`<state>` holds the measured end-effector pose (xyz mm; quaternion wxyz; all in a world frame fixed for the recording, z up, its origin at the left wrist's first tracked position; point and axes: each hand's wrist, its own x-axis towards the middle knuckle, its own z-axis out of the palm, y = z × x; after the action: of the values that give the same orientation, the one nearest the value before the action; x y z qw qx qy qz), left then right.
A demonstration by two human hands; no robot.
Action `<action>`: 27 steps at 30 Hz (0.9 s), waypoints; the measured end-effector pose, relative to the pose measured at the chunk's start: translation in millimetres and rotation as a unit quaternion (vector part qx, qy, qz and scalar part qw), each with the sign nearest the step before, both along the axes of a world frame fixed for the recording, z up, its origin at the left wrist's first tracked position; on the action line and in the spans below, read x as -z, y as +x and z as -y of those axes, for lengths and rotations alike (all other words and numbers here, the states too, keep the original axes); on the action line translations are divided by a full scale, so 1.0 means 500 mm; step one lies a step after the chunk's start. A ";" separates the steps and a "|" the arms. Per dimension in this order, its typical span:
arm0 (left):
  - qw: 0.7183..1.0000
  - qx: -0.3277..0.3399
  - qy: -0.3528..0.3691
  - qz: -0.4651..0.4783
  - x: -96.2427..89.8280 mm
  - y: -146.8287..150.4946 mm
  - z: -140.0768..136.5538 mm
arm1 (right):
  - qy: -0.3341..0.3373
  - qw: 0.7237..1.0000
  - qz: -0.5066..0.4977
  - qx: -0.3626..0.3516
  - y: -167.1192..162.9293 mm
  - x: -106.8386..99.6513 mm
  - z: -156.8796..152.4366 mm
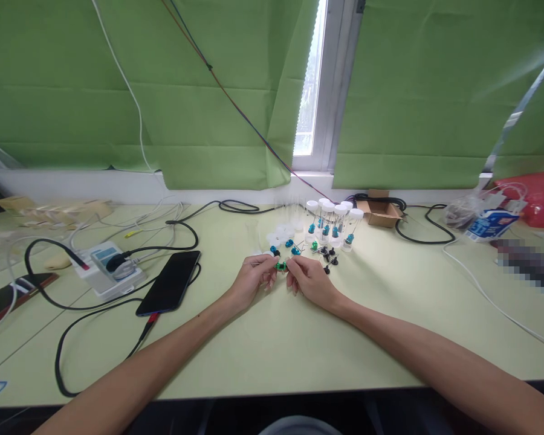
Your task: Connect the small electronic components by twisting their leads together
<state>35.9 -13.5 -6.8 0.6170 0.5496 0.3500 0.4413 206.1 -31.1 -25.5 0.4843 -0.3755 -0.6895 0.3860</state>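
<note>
Fingertips pinched, my left hand (255, 278) and my right hand (312, 279) meet over the middle of the table around a small green part (281, 266). A thin pale rod sticks out leftward past my left hand; whether it joins the green part is hidden by the fingers. Just beyond lie several small blue parts (295, 251), another green part (314, 245) and several black pieces with thin stems (334, 260). Behind them stand several clear tubes with white caps (355, 214), each with a blue part on a thin rod inside.
White caps (281, 233) lie left of the tubes. A cardboard box (379, 211) is at the back right. On the left are a black phone (170, 283), a white power strip (111, 270) and looping black cables. A blue-and-white packet (492, 225) sits at the right.
</note>
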 end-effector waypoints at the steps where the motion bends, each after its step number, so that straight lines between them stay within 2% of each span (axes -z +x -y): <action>1: 1.000 -0.001 -0.002 0.001 0.000 0.000 0.000 | 0.000 1.000 0.000 0.001 0.000 0.001 -0.001; 13: 0.999 -0.018 -0.021 0.031 0.001 0.002 -0.004 | 0.014 0.998 -0.051 -0.028 -0.002 0.008 -0.002; 27: 1.000 -0.015 -0.014 0.021 0.002 0.001 -0.003 | -0.007 1.000 -0.020 -0.021 -0.001 0.004 -0.002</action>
<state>36.2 -11.8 -7.7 0.6251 0.5261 0.3514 0.4571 205.8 -30.4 -27.4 0.4876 -0.3563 -0.6845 0.4083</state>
